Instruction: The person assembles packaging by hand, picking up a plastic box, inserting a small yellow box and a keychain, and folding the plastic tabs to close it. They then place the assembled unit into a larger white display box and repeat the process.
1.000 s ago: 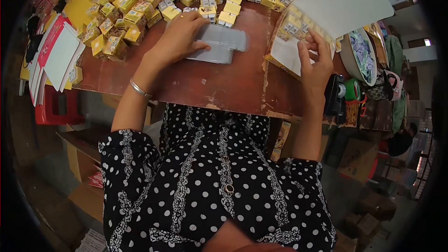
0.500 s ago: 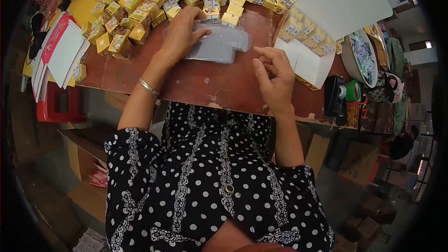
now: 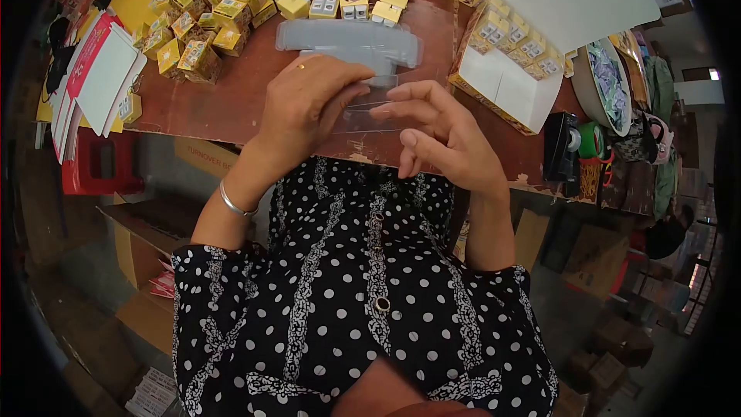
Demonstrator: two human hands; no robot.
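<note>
Between my hands is a clear plastic piece, perhaps a flat box blank (image 3: 367,120), close above the table's front part. My left hand (image 3: 305,104) pinches it, thumb and fingers together at its upper left. My right hand (image 3: 455,139) has its fingers apart and loosely bent, with the fingertips right at the sheet's right edge. Behind the hands lies a stack of similar clear plastic blanks (image 3: 347,37) on the red-brown table (image 3: 193,112).
Small yellow printed boxes (image 3: 198,60) are heaped at the back left, beside yellow-and-white blocks (image 3: 355,6). An open display carton (image 3: 505,96) holds several blocks on the right. A tape dispenser (image 3: 561,147) and a bowl of wrapped pieces (image 3: 602,81) stand farther right. Cards (image 3: 100,85) lie left.
My left hand has come from the stack toward me with a clear plastic blank in it. My right hand has moved slightly toward me, its fingers now at the blank's edge.
</note>
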